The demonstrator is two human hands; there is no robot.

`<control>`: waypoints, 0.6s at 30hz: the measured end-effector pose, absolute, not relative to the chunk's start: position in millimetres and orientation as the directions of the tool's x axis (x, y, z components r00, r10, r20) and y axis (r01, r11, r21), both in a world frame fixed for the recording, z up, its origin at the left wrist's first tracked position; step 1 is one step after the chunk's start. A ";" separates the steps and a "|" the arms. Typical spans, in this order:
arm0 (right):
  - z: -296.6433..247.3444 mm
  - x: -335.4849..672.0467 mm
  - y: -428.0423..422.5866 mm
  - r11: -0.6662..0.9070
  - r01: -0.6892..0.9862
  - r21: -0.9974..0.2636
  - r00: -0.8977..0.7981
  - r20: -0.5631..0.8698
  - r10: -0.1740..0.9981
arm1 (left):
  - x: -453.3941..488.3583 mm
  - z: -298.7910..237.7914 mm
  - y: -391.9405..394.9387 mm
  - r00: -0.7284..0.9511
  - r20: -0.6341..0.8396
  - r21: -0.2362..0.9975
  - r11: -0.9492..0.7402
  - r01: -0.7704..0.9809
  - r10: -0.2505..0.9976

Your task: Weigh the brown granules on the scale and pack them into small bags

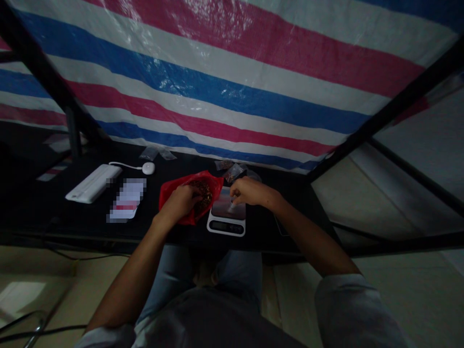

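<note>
Red plastic marks the bag (169, 188) in front of you, lying open on the black table (261, 232) with small brown pieces (206, 191) inside. Your left hand (185, 197) is in its mouth, fingers curled narrowly at the pieces; you cannot tell from this view whether they grip any. Just beside the bag sits a white scale (228, 212) with a metal plate. Its display (220, 225) is dark, and the marks on its front panel are too small to read. Your right hand (248, 191) is over the plate, fingertips close together; whether they pinch something cannot be told. Small clear packets (234, 172) lie just behind that hand, some with brownish contents. To your left, a pale rectangular item (127, 198) has a reddish band, its writing hidden by pixelation. Beside it lies a white device (92, 184), any lettering on it too small to make out.
</note>
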State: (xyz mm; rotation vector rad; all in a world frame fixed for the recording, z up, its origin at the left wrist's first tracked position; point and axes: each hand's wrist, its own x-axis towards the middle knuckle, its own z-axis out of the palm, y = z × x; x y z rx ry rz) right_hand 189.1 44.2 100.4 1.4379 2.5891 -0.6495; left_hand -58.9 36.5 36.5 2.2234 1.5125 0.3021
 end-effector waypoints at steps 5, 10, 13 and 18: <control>96.5 195.3 41.8 0.471 0.782 -0.407 -0.587 -0.227 0.777 | -49.6 40.1 35.1 0.490 0.035 0.557 -0.425 0.714 0.871; 91.9 204.2 38.0 0.426 0.686 -0.590 -0.594 -0.115 0.796 | -28.3 48.4 33.5 0.590 0.150 0.621 -0.540 0.568 0.793; 85.3 212.6 35.4 0.354 0.619 -0.701 -0.529 -0.039 0.847 | -12.0 56.3 34.3 0.641 0.189 0.631 -0.591 0.501 0.744; 67.1 235.1 26.5 0.264 0.524 -0.810 -0.363 0.069 0.929 | 15.4 63.7 41.2 0.774 0.144 0.592 -0.680 0.432 0.617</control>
